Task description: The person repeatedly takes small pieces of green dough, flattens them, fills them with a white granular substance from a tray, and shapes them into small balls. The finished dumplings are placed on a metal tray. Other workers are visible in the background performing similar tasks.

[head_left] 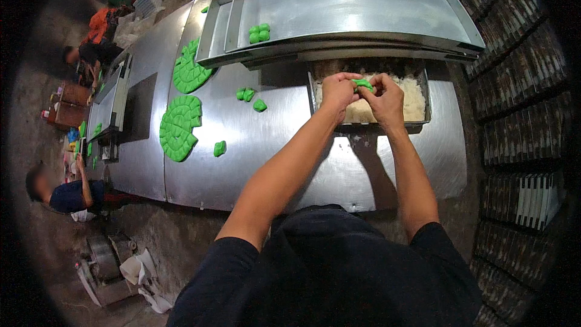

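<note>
A small green dough piece (363,83) sits pinched between both hands over the metal tray of white shredded filling (417,104) at the far right of the bench (272,145). The left hand (338,91) closes its fingertips on the piece's left end and the right hand (384,97) closes on its right end, so each grip is nearly shut on the dough. The step in hand looks like shaping or filling the piece above the tray; the next move would likely call for keeping the pinch gentle so the soft dough does not tear. Left of the tray, three loose green pieces (249,98) lie on bare steel, and further left two fan-shaped rounds of cut dough (179,126) take up the bench's left part. Beyond the hands, a long steel trough (363,9) overhangs the tray's far edge, limiting room that way; a few green pieces (259,33) rest inside it. Open steel lies near the person.
</note>
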A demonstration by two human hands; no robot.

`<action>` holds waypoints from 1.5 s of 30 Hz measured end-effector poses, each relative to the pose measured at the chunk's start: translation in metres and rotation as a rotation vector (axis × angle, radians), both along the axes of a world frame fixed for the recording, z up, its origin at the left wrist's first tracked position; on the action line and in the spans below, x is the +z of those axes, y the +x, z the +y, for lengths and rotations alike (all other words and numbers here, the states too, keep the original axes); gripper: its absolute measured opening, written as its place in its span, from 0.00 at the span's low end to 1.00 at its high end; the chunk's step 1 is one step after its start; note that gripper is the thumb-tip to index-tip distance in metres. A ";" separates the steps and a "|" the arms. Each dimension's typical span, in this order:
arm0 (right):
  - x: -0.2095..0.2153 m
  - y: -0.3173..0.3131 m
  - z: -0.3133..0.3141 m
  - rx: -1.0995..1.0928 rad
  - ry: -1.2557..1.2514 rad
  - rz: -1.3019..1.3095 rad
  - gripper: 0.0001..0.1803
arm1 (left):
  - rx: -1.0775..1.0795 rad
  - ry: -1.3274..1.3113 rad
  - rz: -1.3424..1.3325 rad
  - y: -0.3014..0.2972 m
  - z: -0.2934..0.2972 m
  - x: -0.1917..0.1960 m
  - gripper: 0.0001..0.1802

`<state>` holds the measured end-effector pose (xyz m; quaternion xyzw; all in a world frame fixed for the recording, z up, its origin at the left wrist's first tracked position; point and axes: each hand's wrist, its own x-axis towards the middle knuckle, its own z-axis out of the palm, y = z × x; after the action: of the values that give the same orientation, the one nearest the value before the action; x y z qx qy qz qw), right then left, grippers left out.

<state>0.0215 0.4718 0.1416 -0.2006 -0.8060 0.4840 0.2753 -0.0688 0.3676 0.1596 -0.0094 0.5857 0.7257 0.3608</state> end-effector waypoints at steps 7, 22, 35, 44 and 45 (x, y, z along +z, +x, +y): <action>0.034 0.013 -0.039 -0.056 0.352 0.349 0.12 | 0.045 0.112 0.022 0.007 -0.018 0.023 0.12; 0.063 0.035 -0.131 0.066 0.212 0.549 0.13 | 0.000 -0.002 0.456 0.032 -0.158 0.041 0.15; -0.137 0.032 -0.269 0.389 0.657 -0.174 0.14 | 0.248 -1.411 0.924 -0.118 -0.473 -0.115 0.17; -0.133 0.039 -0.246 0.145 0.621 -0.133 0.08 | 0.205 -1.262 1.185 -0.147 -0.514 -0.139 0.12; -0.143 0.041 -0.253 0.211 0.579 -0.138 0.11 | 0.222 -1.233 1.176 -0.147 -0.516 -0.141 0.13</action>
<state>0.0626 0.2193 -0.0015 -0.0615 -0.9434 0.2457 0.2141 -0.2153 -0.1487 0.0186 0.1165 0.9630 0.1957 -0.1439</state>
